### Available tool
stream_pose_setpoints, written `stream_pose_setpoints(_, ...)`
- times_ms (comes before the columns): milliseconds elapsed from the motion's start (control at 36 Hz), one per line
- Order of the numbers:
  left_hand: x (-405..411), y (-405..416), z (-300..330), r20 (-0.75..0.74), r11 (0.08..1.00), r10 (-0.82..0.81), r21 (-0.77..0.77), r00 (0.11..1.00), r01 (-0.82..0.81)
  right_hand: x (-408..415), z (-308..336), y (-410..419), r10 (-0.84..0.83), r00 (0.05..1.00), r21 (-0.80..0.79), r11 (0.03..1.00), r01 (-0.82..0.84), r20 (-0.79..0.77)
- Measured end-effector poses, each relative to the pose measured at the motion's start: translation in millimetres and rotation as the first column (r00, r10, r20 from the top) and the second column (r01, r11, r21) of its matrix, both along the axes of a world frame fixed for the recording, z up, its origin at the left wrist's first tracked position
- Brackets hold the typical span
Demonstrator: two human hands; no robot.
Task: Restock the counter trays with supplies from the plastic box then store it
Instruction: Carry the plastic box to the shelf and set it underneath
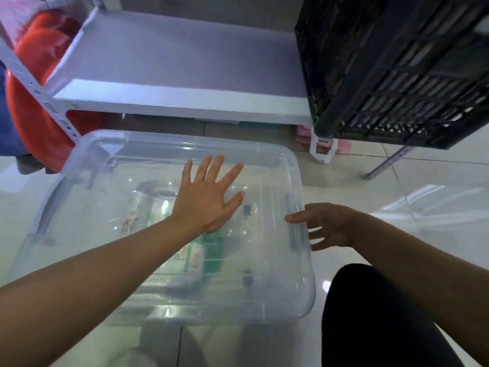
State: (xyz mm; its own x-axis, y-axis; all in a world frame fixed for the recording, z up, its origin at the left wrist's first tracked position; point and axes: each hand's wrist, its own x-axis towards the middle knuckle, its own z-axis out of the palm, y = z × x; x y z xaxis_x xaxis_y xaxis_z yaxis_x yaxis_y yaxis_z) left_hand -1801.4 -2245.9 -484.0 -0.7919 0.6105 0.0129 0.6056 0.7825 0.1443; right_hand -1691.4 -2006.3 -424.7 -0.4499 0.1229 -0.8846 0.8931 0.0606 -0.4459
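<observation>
The box point(169, 234) sits on the tiled floor point(397, 176) right in front of the white shelf point(172, 72), its clear lid point(277, 274) on top. Packets point(195, 256) with green and white print show blurred through the plastic, so some supplies are inside, though what they are I cannot tell.

The left hand point(209, 197) lies flat on the middle of the lid, fingers straight and spread — most likely to press the lid down and keep the box from sliding. The right hand point(321, 226) is at the lid's right edge, beside the side latch point(293, 223); its thumb touches the rim and the fingers hang loose and apart below it, gripping nothing. That placement suits snapping or releasing the clip — which of the two cannot be judged from here.

The shelf board just beyond the box is bare on the left, with a black crate point(397, 67) on its right end; that gap looks like where the box belongs. No counter trays are in view. A dark-clothed knee point(370, 313) at lower right suggests the person is crouching to work at floor level.
</observation>
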Motion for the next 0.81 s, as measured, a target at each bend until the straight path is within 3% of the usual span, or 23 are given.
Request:
stream_pose_setpoints(111,-1,0,1,-0.012,1.0,0.004,-0.009,1.0,-0.004,-3,1,-1,0.021,1.0,0.071,0.997,-0.02,-0.002)
stream_pose_setpoints(194,-3,0,2,-0.01,1.0,0.012,0.0,1.0,-0.012,-3,1,-8,-0.054,0.994,0.199,0.977,0.072,-0.097)
stream_pose_setpoints(611,-4,3,6,0.027,0.999,0.03,-0.023,0.999,-0.029,-8,2,-19,-0.128,0.978,0.265,0.95,0.168,-0.164)
stream_pose_setpoints(806,-52,6,17,0.117,0.993,0.055,-0.114,0.992,-0.041,-46,0,-19,-0.094,0.899,0.395,0.875,0.28,-0.428)
